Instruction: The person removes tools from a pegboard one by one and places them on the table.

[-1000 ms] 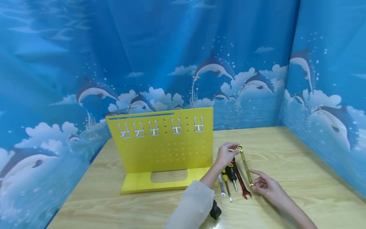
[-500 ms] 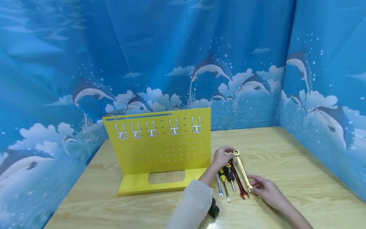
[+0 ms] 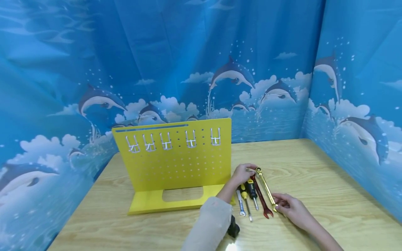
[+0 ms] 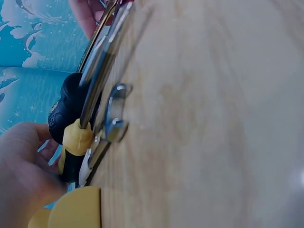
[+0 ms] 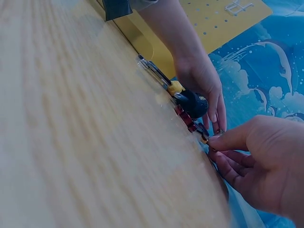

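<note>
A gold combination wrench [image 3: 266, 187] lies slantwise at the right end of a row of tools, at or just above the table. My left hand [image 3: 242, 176] has its fingertips at the wrench's ring end and appears to pinch it. My right hand [image 3: 292, 209] pinches the other end between thumb and fingers. Beside it are a red open-end wrench [image 3: 262, 198], a black-handled screwdriver [image 3: 251, 191], a yellow-and-black screwdriver [image 3: 245, 197] and a silver wrench [image 3: 240, 204]. In the left wrist view, screwdriver handles [image 4: 71, 109] partly hide my left fingers.
A yellow pegboard stand [image 3: 176, 167] with several metal hooks [image 3: 191, 141] stands left of the tools. A black device [image 3: 233, 228] shows beside my left sleeve. The wooden table [image 3: 150, 230] meets a blue dolphin-print curtain [image 3: 176, 69] behind and at the right.
The gold wrench has come slightly down and toward the red wrench, with both hands moving along at its ends. The head view has shifted a little. The other tools keep their places.
</note>
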A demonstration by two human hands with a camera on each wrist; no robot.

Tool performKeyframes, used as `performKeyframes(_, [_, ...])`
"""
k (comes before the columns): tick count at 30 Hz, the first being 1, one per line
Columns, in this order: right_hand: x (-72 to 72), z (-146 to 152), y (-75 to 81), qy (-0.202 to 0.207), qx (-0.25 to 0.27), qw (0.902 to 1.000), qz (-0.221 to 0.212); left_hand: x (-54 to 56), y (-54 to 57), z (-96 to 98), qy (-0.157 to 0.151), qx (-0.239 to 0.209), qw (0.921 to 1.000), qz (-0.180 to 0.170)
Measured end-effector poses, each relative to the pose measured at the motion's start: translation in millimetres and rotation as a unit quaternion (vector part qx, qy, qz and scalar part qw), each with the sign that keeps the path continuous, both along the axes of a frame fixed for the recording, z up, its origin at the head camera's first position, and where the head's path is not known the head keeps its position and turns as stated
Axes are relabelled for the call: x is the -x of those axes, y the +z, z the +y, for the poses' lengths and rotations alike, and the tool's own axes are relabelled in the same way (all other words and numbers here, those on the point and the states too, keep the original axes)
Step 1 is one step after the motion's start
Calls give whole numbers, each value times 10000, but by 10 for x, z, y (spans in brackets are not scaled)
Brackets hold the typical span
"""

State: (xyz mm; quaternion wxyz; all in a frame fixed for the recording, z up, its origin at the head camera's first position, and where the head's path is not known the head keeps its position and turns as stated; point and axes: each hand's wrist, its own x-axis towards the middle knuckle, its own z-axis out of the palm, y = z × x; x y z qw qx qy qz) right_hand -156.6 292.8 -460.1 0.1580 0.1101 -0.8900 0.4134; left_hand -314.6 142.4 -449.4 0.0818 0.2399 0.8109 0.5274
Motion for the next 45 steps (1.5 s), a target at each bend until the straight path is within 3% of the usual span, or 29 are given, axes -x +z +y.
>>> performKeyframes(5, [-12, -12, 17, -2, -23, 10000, 23, 3, 9, -11, 0, 158, 9998, 84])
performKeyframes(12, [-30, -22, 49, -66, -46, 10000, -16, 14, 8, -10, 15, 684, 9963, 524])
performKeyframes(21, [-49, -33, 55, -176, -8, 9990, -399, -17, 31, -16, 156, 954, 9950, 260])
performKeyframes(25, [-53, -50, 52, -200, -41, 9988, -444, -11, 29, -13, 167, 1257, 9913, 355])
performKeyframes(38, [-47, -90, 35, -261, -169, 9995, 0, -5, 66, 4, 48, 2079, 9728, 1023])
performKeyframes(45, [-19, -106, 13, -215, -161, 9996, -106, 5, 72, -15, 129, 2372, 9666, 960])
